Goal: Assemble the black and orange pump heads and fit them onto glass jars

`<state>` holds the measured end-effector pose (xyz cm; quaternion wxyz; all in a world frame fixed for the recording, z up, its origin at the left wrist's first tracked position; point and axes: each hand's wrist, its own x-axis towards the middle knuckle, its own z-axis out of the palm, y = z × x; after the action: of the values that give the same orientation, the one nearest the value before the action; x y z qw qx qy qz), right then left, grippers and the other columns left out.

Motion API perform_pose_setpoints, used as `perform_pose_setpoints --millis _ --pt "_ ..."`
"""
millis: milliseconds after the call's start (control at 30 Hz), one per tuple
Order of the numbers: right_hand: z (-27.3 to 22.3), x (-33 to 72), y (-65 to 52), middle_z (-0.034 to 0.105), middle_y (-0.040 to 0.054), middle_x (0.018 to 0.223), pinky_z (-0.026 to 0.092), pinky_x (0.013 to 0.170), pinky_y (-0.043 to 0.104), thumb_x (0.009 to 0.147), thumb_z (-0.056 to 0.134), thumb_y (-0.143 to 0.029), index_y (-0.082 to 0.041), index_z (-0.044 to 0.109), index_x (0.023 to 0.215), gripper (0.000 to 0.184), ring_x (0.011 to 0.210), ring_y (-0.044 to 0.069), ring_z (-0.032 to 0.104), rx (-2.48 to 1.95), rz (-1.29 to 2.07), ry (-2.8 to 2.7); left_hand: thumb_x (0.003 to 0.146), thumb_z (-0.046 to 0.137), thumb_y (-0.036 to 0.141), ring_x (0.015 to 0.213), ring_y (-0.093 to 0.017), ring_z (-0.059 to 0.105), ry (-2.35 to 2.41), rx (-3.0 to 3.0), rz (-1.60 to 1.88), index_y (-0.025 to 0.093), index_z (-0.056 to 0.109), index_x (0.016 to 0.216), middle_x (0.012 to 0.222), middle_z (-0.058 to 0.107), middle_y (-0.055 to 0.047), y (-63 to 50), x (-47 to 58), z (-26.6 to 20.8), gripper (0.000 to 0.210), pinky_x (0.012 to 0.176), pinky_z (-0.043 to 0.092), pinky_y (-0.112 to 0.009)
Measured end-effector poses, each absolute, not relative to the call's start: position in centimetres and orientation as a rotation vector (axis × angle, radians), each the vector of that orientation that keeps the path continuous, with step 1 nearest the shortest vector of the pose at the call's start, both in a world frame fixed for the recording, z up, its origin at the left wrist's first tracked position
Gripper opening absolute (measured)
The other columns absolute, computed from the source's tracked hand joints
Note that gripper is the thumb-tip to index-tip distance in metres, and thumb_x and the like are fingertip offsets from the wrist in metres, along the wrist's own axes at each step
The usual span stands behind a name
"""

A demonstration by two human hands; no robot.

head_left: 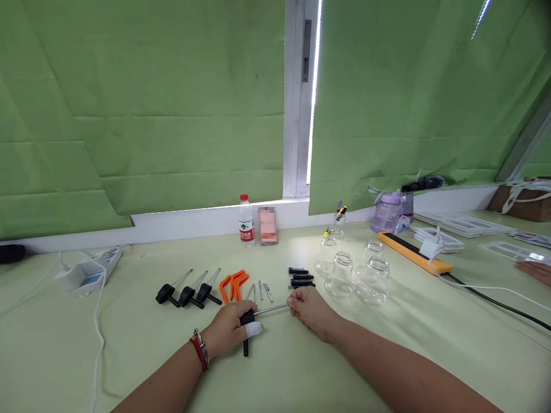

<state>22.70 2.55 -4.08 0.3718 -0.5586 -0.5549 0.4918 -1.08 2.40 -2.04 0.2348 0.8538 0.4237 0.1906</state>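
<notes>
My left hand [230,330], its thumb wrapped in white, is closed round the black head [247,319] of a part with a thin metal rod [272,310] and a black side stem. With its fingertips my right hand [313,312] pinches the far end of that rod. Three similar black-headed rods [187,295] lie to the left. Just beyond my hands are bent orange pieces [236,282] and several small metal pins [260,290]. Black cylindrical pieces with springs [302,277] lie beyond my right hand.
Clear jars [339,282] stand to the right, with a purple jug [386,213] behind them. A red-capped water bottle [247,223] is by the wall. An orange power strip [413,252] trails cables; a white one [90,272] lies left. Another person's hand [534,271] shows far right.
</notes>
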Motion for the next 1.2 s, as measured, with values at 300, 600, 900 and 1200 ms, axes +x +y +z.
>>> perform_pose_setpoints --millis 300,600,900,1200 --pt "-3.8 22.6 2.4 0.043 -0.0044 0.051 0.025 0.044 0.022 0.077 0.050 -0.029 -0.017 0.050 0.060 0.021 0.044 0.007 0.029 -1.489 1.132 -1.529 0.080 0.055 0.041 0.070 -0.016 0.050 1.169 2.348 0.511 0.019 0.060 0.093 0.079 0.059 -0.002 2.3 -1.0 -1.8 0.027 0.062 0.039 -0.025" --pt "-4.5 22.6 2.8 0.047 -0.0030 0.053 0.028 0.049 0.023 0.076 0.050 -0.026 -0.018 0.047 0.059 0.020 0.050 0.010 0.036 -1.498 1.046 -1.599 0.080 0.055 0.042 0.071 -0.018 0.051 1.146 2.349 0.516 0.018 0.060 0.093 0.080 0.060 -0.004 2.3 -1.0 -1.8 0.028 0.063 0.039 -0.025" --pt "-3.9 22.8 2.6 0.045 -0.0030 0.054 0.027 0.051 0.022 0.078 0.050 -0.022 -0.018 0.046 0.059 0.020 0.052 0.010 0.036 -1.463 0.952 -1.732 0.080 0.053 0.046 0.069 -0.019 0.051 1.130 2.328 0.522 0.018 0.060 0.089 0.077 0.059 -0.005 2.3 -1.0 -1.5 0.030 0.061 0.038 -0.026" --pt "-3.2 23.3 2.3 0.044 -0.0059 0.052 0.024 0.039 0.020 0.082 0.050 -0.034 -0.020 0.047 0.067 0.021 0.040 0.007 0.031 -1.421 1.322 -1.576 0.080 0.054 0.045 0.070 -0.019 0.052 1.133 2.304 0.527 0.019 0.060 0.090 0.078 0.059 -0.005 2.2 -1.0 -1.5 0.029 0.061 0.037 -0.026"
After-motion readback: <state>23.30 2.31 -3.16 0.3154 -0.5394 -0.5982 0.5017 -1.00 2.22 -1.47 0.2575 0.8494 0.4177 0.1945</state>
